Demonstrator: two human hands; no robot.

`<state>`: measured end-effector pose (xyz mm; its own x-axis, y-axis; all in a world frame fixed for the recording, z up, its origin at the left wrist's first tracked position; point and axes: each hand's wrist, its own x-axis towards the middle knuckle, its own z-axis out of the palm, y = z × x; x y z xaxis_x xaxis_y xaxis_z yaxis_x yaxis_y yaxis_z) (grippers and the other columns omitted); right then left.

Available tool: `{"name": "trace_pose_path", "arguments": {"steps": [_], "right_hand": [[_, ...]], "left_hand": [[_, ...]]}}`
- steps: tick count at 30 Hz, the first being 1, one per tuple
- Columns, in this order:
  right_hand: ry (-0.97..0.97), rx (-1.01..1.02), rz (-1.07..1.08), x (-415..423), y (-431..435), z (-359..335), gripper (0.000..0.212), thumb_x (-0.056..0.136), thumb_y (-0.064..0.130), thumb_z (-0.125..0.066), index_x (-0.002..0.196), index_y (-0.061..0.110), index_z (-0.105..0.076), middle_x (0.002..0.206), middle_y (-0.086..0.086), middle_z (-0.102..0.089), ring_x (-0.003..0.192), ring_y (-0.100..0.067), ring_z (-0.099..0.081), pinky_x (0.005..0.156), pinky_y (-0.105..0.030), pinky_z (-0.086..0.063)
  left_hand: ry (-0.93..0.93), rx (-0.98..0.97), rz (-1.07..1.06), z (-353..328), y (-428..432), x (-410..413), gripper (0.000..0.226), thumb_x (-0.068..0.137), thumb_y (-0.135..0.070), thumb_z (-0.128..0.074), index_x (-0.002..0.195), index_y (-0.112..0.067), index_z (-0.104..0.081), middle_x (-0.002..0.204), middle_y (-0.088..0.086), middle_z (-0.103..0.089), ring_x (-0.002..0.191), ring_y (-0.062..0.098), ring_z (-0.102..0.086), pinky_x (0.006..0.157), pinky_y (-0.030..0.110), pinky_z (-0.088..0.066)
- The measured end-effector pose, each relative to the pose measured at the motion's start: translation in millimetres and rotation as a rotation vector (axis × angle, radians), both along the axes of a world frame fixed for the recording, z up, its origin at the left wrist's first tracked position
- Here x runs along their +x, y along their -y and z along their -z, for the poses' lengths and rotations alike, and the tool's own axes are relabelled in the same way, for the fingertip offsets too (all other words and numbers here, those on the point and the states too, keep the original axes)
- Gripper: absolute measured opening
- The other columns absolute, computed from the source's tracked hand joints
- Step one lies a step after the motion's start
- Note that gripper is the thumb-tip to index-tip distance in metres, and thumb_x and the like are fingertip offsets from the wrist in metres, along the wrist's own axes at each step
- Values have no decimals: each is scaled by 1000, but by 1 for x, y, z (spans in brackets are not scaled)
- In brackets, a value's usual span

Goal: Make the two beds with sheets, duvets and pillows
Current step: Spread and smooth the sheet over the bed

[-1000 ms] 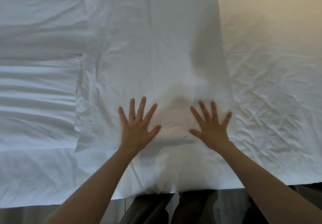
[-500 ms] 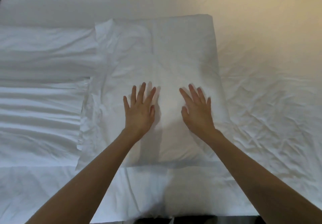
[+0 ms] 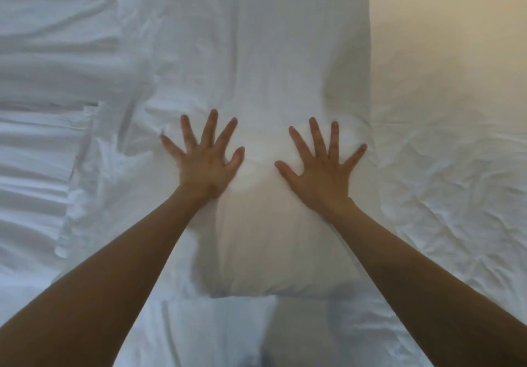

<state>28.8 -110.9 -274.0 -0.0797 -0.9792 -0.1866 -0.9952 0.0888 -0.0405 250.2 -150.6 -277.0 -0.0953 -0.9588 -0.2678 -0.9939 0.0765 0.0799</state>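
Observation:
A white pillow [image 3: 285,61] in a white case lies lengthways across the bed in front of me. My left hand [image 3: 204,158] presses flat on its left half with fingers spread wide. On its right half my right hand [image 3: 322,164] presses down the same way, fingers splayed. The pillow bulges between the two palms. Loose, crumpled pillowcase fabric [image 3: 114,144] trails off the pillow's left side. A wrinkled white sheet [image 3: 445,184] covers the mattress to the right.
A white duvet [image 3: 37,115] with long horizontal folds lies on the left part of the bed, up against the loose pillowcase fabric. The sheet runs on under the pillow toward me.
Both hands have slid apart and spread their fingers wide, pressing the pillow flatter. The view has moved closer and the bed's far edge is out of sight.

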Motion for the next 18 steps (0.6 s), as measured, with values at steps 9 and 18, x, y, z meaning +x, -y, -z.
{"name": "trace_pose_path", "arguments": {"steps": [9,18], "right_hand": [[92,216,-102,-18,-71,-18,96,70,94,-16,145,48,24,155,13,34,142,-23,35,103,-77,12],[61,653,-280,-41,-176,-48,78,89,66,-45,148,53,3,156,10,33,144,-26,30,110,-71,-8]], "left_hand": [[-16,121,-105,-23,-76,4,73,86,-76,-4,147,-44,21,159,-4,25,143,40,26,109,69,13],[57,355,-52,-51,-205,14,76,86,-78,-20,148,-48,11,161,-2,19,145,46,10,106,74,-8]]}}
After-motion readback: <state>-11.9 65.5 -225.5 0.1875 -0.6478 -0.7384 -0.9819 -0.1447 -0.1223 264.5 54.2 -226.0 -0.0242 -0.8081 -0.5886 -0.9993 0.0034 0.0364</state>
